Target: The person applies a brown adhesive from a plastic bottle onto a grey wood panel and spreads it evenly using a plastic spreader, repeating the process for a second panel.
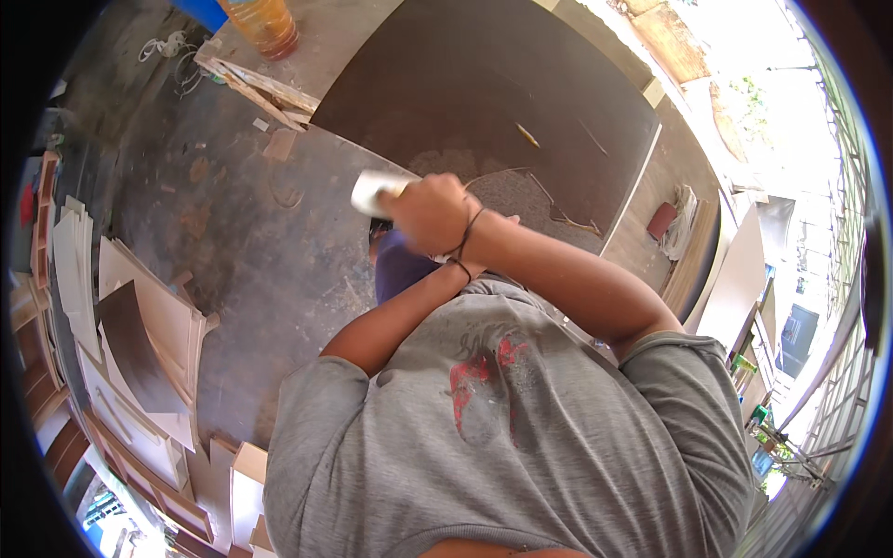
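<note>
My right hand (431, 216) is closed round a whitish, flat-ended piece (374, 192), smeared by motion, so I cannot make out its kind. It is over the near left edge of a large dark brown board (484, 70). My left hand (476, 264) lies crossed under my right wrist, close to my body. Most of its fingers are hidden by the right forearm. On the board near my hands spreads a speckled grainy patch (498, 184). Thin brown strips (579, 223) lie at its right side, and a short yellowish stick (527, 136) lies farther back.
An orange-brown plastic container (260, 26) stands on a worn bench (316, 42) at the far left. To the right of the board are a reddish block (661, 221) and a bundle of pale cord (684, 219). Cut panels (153, 307) lean at the left, beside the stained concrete floor (242, 242).
</note>
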Demonstrator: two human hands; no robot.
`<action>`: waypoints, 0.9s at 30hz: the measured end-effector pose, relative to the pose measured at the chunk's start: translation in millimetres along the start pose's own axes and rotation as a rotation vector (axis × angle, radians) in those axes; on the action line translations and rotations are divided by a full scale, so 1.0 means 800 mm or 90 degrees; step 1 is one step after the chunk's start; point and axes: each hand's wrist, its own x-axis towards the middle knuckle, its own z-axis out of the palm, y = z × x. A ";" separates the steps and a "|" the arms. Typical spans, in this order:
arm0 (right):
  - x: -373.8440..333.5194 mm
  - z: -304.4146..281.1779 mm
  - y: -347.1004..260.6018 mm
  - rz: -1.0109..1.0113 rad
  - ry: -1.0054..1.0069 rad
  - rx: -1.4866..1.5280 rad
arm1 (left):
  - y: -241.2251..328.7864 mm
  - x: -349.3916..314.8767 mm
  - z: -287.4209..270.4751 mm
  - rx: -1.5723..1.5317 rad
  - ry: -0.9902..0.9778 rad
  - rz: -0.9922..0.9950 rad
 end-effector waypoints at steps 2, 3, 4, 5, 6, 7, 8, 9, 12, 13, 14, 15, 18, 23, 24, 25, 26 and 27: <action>-0.011 -0.017 -0.013 -0.033 -0.093 0.069 | -0.009 0.011 -0.003 -0.004 -0.006 -0.076; -0.021 -0.033 -0.006 0.010 -0.036 0.030 | -0.014 0.013 -0.004 -0.006 0.025 -0.083; -0.040 -0.048 0.012 0.051 0.016 -0.008 | 0.011 0.000 0.004 -0.115 0.084 -0.024; -0.056 -0.064 0.042 0.130 0.059 0.010 | 0.028 -0.009 0.011 -0.224 0.139 0.034; -0.069 -0.076 0.079 0.202 0.102 0.027 | 0.029 -0.009 0.013 -0.216 0.138 -0.022; -0.092 -0.079 0.120 0.245 0.128 0.017 | 0.030 -0.007 0.012 -0.204 0.130 -0.079; -0.110 -0.074 0.148 0.292 0.157 0.006 | 0.032 -0.004 0.011 -0.190 0.118 -0.133; -0.116 -0.057 0.156 0.314 0.133 -0.020 | 0.027 -0.001 0.011 -0.180 0.098 -0.127; -0.118 -0.001 0.166 0.306 0.155 -0.031 | 0.017 0.001 0.010 -0.196 0.071 -0.160; -0.109 -0.001 0.151 0.290 0.121 -0.017 | 0.017 -0.003 0.011 -0.199 0.046 -0.172; -0.098 -0.005 0.136 0.271 0.092 -0.004 | 0.020 -0.003 0.012 -0.200 0.025 -0.180; -0.091 -0.003 0.122 0.239 0.073 0.003 | 0.021 -0.005 0.014 -0.201 0.003 -0.188; -0.081 0.011 0.077 0.121 0.042 -0.073 | 0.006 -0.013 0.034 -0.244 -0.046 -0.137; -0.087 -0.008 0.022 0.010 -0.048 0.003 | -0.002 -0.007 0.035 -0.265 -0.094 -0.140; -0.093 -0.015 0.027 0.011 0.021 0.025 | -0.002 -0.008 0.034 -0.278 -0.097 -0.159; -0.101 -0.026 0.034 0.013 0.090 0.044 | 0.002 -0.006 0.033 -0.288 -0.101 -0.187; -0.109 -0.042 0.052 0.046 0.144 0.076 | 0.006 -0.006 0.034 -0.297 -0.107 -0.211; -0.119 -0.044 0.075 0.087 0.206 0.034 | 0.010 -0.006 0.033 -0.305 -0.112 -0.256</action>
